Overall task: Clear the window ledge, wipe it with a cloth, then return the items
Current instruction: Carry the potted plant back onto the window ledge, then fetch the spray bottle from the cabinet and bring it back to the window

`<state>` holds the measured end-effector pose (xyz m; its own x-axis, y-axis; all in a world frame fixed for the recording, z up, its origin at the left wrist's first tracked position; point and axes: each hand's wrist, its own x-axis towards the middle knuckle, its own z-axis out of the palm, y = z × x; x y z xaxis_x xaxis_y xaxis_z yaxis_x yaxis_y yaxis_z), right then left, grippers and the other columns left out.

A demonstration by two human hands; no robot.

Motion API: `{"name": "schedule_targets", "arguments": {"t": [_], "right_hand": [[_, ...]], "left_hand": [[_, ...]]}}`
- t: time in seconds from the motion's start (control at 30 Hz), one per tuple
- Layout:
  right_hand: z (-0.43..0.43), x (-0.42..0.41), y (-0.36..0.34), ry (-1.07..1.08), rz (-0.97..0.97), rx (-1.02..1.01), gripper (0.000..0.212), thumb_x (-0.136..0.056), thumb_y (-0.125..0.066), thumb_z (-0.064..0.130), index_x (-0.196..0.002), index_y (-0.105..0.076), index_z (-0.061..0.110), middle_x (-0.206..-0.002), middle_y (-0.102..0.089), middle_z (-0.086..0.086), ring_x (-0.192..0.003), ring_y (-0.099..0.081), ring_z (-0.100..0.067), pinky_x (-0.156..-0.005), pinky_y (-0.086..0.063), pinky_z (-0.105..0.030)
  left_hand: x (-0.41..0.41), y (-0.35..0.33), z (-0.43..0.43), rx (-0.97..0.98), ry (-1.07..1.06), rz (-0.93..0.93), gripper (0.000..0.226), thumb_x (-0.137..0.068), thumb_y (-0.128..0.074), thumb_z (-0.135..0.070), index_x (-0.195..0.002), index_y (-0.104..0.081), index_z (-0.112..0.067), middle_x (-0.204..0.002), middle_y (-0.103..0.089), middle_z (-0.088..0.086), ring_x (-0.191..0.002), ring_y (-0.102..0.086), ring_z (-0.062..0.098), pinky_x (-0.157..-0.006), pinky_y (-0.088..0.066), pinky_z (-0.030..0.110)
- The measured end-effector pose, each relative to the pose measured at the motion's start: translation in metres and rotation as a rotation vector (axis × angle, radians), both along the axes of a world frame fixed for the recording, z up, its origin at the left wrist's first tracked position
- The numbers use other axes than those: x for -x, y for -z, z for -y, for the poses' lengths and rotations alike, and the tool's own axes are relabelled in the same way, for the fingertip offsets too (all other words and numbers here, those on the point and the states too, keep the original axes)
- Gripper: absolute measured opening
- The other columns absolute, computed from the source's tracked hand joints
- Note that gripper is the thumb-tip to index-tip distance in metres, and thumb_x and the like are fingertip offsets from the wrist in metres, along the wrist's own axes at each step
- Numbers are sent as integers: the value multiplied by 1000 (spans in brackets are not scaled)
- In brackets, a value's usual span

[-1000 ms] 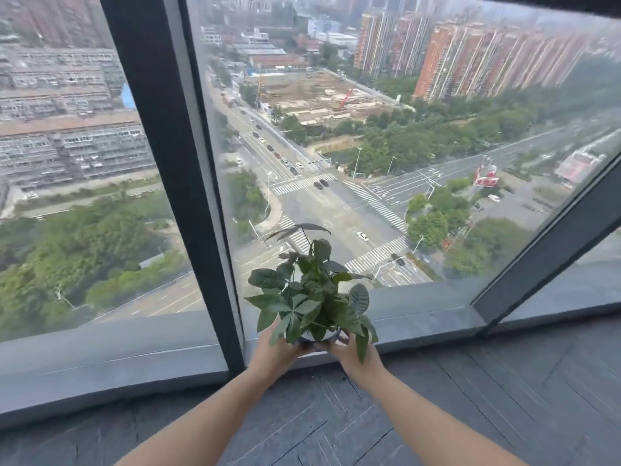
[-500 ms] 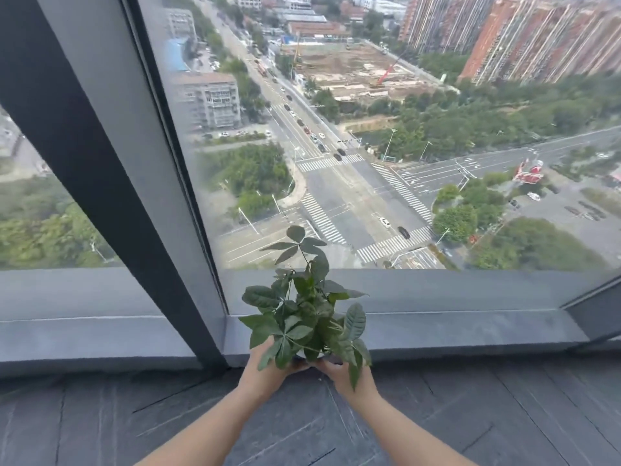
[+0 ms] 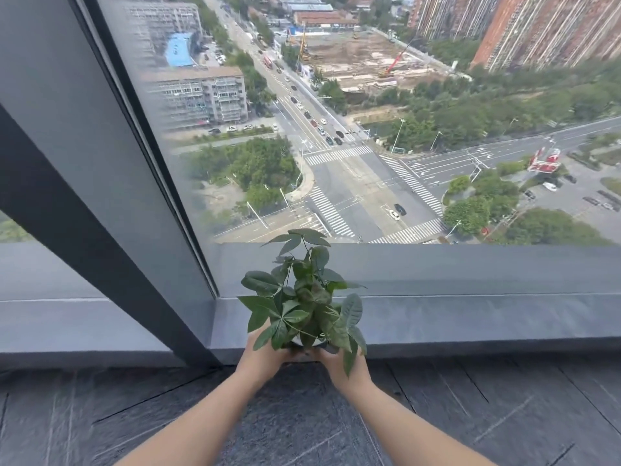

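Observation:
A small potted plant [image 3: 302,304] with broad green leaves is held between both my hands at the front edge of the grey window ledge [image 3: 470,317]. My left hand [image 3: 260,359] cups the pot from the left, my right hand [image 3: 346,368] from the right. The pot itself is mostly hidden by leaves and fingers, so I cannot tell whether it rests on the ledge or hangs just above it. No cloth is in view.
A thick dark window frame post [image 3: 100,264] slants down to the ledge just left of the plant. Tall glass panes rise behind the ledge. Dark slate floor [image 3: 504,415] lies below the ledge, under my forearms.
The view has tilted down and moved closer to the window. Both hands kept hold of the plant, which now sits lower against the ledge's front edge.

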<state>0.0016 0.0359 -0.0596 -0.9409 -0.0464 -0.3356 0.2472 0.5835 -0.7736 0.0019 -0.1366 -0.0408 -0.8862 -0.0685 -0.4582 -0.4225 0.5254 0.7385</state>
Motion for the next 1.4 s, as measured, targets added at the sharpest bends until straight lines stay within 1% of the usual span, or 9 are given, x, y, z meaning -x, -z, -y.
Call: {"name": "schedule_targets", "arguments": {"t": [0.13,0.23,0.37,0.43,0.53,0.7,0.83,0.97,1.4], "right_hand": [[-4,5,0,76,193,63,56,-89,-70,37,-130,-52,3,-125,-61,-13,-117,-58,-28,-90,-42,-20],[5,16,-5,36,176,46,34,-90,-70,33,-120,-56,24,-119,-63,-3,-124,-56,-23,-99,-43,-26],[12,20,-8,45,109,99,32,-89,-73,27,-116,-55,27,-111,-63,12,-117,-56,-15,-97,-42,-26],[9,15,-19,44,99,95,44,-89,-73,27,-127,-51,25,-107,-53,15,-109,-52,-13,-90,-38,-23],[2,2,-40,-19,228,11,65,-89,-71,34,-143,-38,20,-124,-49,6,-120,-53,-22,-90,-43,-27],[-8,-31,-103,-188,566,-168,92,-88,-70,40,-158,-14,17,-162,-25,-4,-128,-51,-23,-91,-45,-28],[2,-59,-190,-197,665,-121,76,-91,-68,36,-153,-32,10,-156,-38,-10,-130,-50,-26,-104,-39,-35],[23,-90,-317,-172,650,-2,53,-94,-63,36,-140,-51,14,-139,-56,-8,-122,-56,-26,-95,-48,-38],[209,-177,-698,-577,356,148,22,-96,-62,27,-116,-61,18,-110,-65,-1,-90,-64,-19,-76,-51,-28]], "left_hand": [[7,9,-1,11,-42,-8,33,-79,-77,-27,-109,-63,-24,-112,-67,-3,-108,-62,20,-89,-48,31],[14,9,-3,30,-60,118,62,-84,-74,-32,-137,-49,-12,-135,-57,8,-121,-54,24,-101,-39,33],[17,3,-6,44,31,94,38,-90,-68,-26,-124,-53,-17,-133,-58,7,-124,-53,23,-104,-43,36],[13,-2,-6,34,4,75,48,-89,-68,-26,-133,-49,-16,-136,-57,9,-125,-52,25,-100,-45,37],[-3,-17,-3,52,-22,91,73,-87,-70,-34,-148,-35,-16,-137,-57,9,-115,-57,25,-86,-47,30],[-47,-77,7,-60,-113,242,82,-82,-77,-31,-149,-34,-14,-148,-47,5,-127,-53,22,-92,-48,31],[-84,-153,8,-241,-215,375,67,-88,-72,-26,-145,-43,-9,-130,-62,6,-107,-64,23,-77,-51,29],[-129,-272,14,-466,-431,387,36,-97,-60,-23,-130,-58,-11,-114,-67,1,-105,-66,27,-92,-52,38],[-333,-638,173,-770,-981,-19,26,-99,-55,-20,-122,-61,-10,-118,-68,6,-91,-66,26,-80,-50,33]]}}
